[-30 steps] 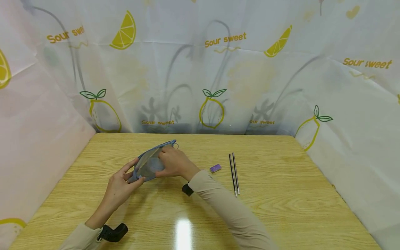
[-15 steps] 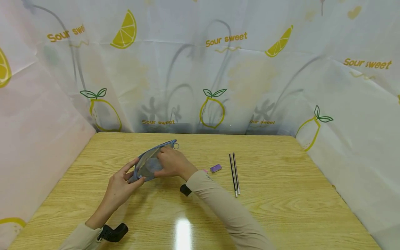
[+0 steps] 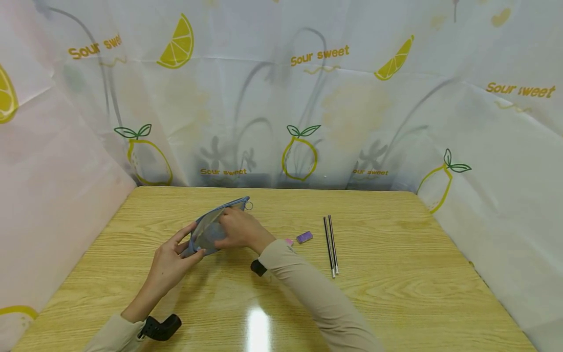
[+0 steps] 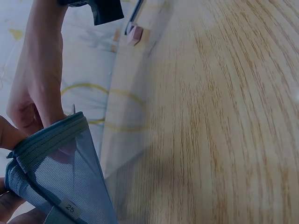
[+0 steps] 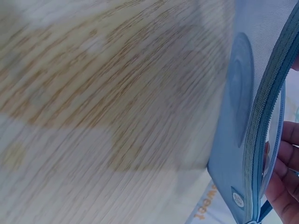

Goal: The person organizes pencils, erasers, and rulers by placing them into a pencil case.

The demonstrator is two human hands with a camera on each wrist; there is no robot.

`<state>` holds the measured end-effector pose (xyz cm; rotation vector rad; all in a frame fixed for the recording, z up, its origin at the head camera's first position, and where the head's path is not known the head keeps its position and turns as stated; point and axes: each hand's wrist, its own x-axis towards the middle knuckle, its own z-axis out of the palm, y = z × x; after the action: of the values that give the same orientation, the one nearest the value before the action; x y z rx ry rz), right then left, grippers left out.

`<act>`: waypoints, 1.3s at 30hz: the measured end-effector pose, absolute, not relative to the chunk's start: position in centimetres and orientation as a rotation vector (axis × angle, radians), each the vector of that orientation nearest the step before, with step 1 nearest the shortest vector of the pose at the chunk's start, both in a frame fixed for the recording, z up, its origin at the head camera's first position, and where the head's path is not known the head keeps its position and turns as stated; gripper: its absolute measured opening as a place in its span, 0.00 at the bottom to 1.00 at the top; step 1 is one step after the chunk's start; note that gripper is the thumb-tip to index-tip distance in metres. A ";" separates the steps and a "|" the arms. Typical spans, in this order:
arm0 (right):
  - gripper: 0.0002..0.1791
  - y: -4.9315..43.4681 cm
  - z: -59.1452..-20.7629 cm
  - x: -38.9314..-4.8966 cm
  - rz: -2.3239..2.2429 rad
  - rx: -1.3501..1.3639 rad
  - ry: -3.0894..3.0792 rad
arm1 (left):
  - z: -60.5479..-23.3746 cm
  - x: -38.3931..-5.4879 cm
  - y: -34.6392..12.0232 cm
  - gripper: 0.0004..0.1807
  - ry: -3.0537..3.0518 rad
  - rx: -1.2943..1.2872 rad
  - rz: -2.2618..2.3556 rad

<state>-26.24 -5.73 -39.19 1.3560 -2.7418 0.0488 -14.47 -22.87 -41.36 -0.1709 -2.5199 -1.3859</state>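
My left hand [image 3: 169, 259] grips the near left end of a blue mesh zipper pouch [image 4: 79, 163], tilted up with its zipped side open. Fingers of my right hand [image 3: 244, 230] reach into the opening from the right; in the left wrist view they show faintly through the mesh. What those fingers hold, if anything, I cannot tell. A round disc shape [image 5: 240, 88] shows in the pouch wall, and a ring [image 3: 249, 206] hangs at the far end. Right of my right wrist lies a purple eraser [image 3: 304, 237], with a pink eraser-like piece [image 3: 289, 242] half hidden by the sleeve.
Two dark pencils [image 3: 331, 247] with white ends lie side by side at the right on the wooden table [image 3: 418, 274]. A curtain [image 3: 264, 98] printed with lemons hangs behind the table and along its sides. Black cameras [image 3: 162, 327] are strapped at the wrists.
My right hand has shifted slightly left along the pouch opening, uncovering the pink piece beside the purple eraser. My left hand and the pouch have stayed almost in place.
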 end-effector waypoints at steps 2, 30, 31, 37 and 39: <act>0.23 -5.9 -39.2 -26.2 0.047 1.355 -2.748 | -41.4 -14.5 -22.9 0.37 -2.518 -0.174 -1.392; 0.28 -7.2 -39.3 -25.8 -0.089 1.335 -2.778 | -41.0 -14.2 -22.9 0.37 -2.507 -0.179 -1.406; 0.28 -7.2 -39.3 -25.8 -0.091 1.333 -2.780 | -40.9 -14.1 -22.9 0.37 -2.509 -0.177 -1.405; 0.24 -7.3 -39.4 -25.7 -0.093 1.333 -2.783 | -40.9 -14.0 -23.0 0.38 -2.516 -0.168 -1.401; 0.22 -7.3 -39.4 -25.7 -0.088 1.342 -2.779 | -40.9 -14.0 -23.0 0.38 -2.519 -0.163 -1.398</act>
<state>-25.71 -7.28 -39.39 1.3421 -2.7790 -0.0880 -14.02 -22.96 -40.85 -0.1627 -2.5190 -1.3975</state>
